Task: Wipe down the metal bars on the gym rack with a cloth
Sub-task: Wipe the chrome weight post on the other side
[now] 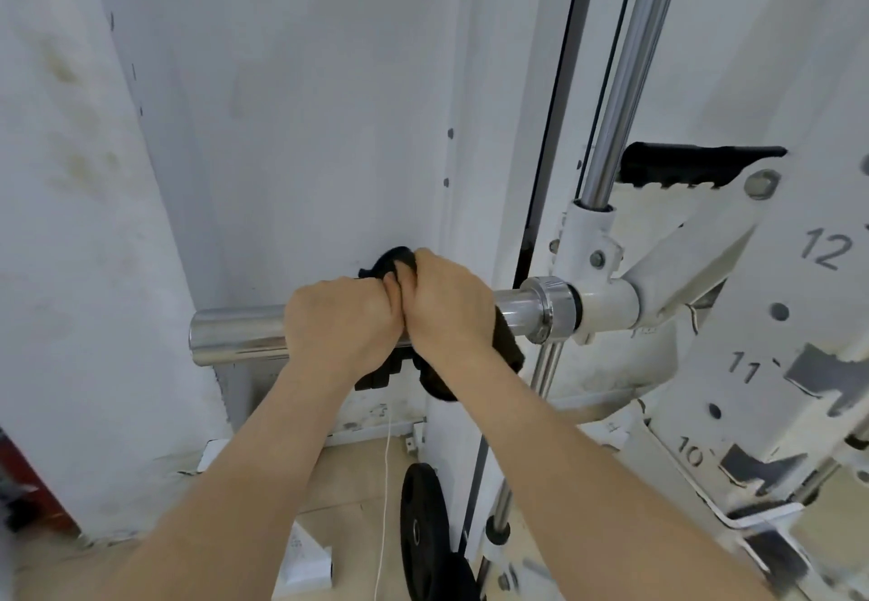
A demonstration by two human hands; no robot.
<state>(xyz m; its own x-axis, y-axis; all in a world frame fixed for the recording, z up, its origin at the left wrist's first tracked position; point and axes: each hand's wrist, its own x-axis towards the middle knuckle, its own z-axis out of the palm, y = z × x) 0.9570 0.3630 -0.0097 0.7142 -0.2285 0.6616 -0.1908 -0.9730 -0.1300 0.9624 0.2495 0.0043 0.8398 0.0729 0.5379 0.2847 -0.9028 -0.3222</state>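
Wrapping a shiny horizontal bar, a dark cloth is gripped by both hands | left hand and right hand are curled over it, knuckles touching | white rack is joined at right.

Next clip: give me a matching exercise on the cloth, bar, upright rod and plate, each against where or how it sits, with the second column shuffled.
Column one:
1 cloth
2 bar
3 rod
4 plate

Column two:
a chrome, runs up out of the top of the frame
b black, on edge down by the floor
c dark, wrapped round the bar, gripped by left hand and right hand
d chrome, horizontal, bare end pointing left

Pairs: 1-c, 2-d, 3-a, 4-b
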